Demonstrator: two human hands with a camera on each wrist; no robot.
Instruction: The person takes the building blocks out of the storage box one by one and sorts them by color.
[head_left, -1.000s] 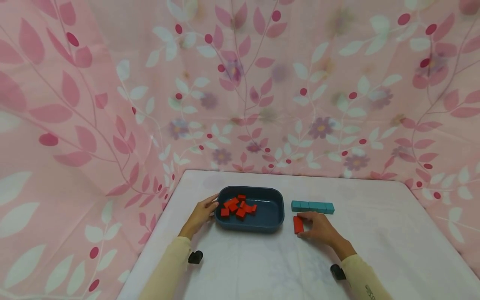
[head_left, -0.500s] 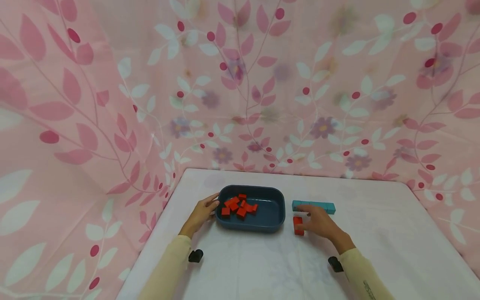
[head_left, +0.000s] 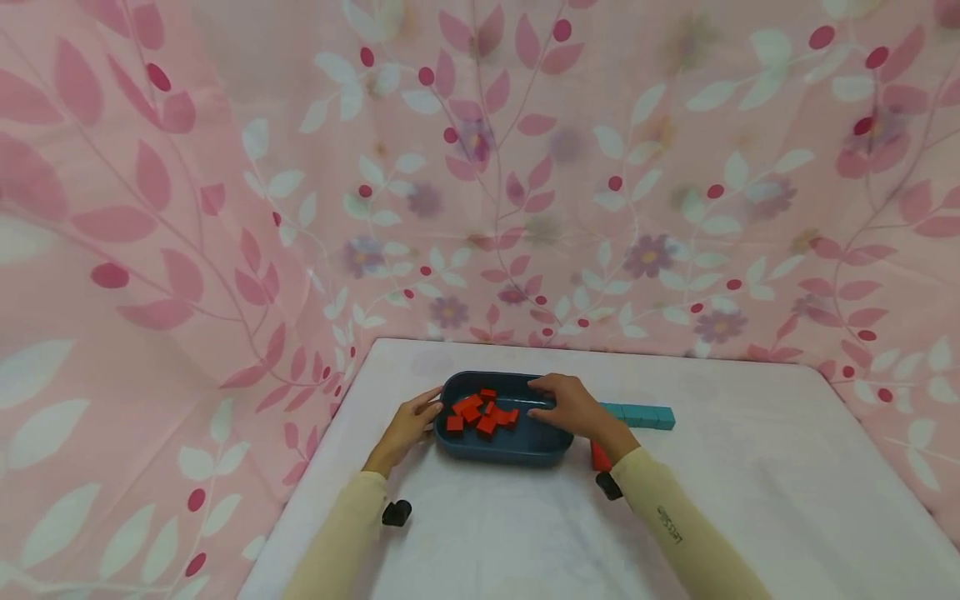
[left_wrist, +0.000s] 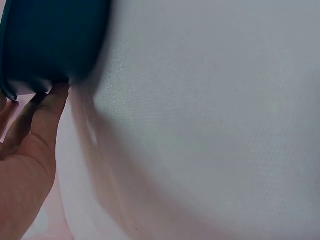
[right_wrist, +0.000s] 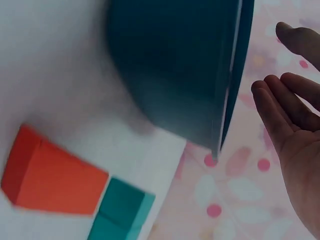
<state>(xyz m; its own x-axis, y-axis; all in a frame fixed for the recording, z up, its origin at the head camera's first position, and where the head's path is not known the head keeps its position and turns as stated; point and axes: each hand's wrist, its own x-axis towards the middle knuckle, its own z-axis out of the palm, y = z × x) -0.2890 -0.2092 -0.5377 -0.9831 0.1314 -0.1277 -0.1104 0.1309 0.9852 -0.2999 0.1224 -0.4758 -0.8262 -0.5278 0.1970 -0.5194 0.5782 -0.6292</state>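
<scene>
A dark blue rectangular tub [head_left: 502, 454] stands on the white-covered table, with several small red blocks [head_left: 486, 427] heaped in its left half. At the tub's left end is my left hand [head_left: 403, 430], its extended fingertips against the outer wall, as the left wrist view also shows. My right hand [head_left: 576, 410] is over the tub's right end, fingers parted and nothing between them. Behind that wrist, a red block [right_wrist: 60, 175] lies on the table beside a row of teal blocks [head_left: 648, 417]; the forearm partly covers both in the head view.
The white tabletop [head_left: 510, 533] extends around the tub to front and right. A pink floral cloth [head_left: 525, 208] hangs behind and to the left of the table. Each wrist carries a small black camera.
My right hand has let go of the red block beside the teal row and moved left over the tub. The left hand stays at the tub's end.
</scene>
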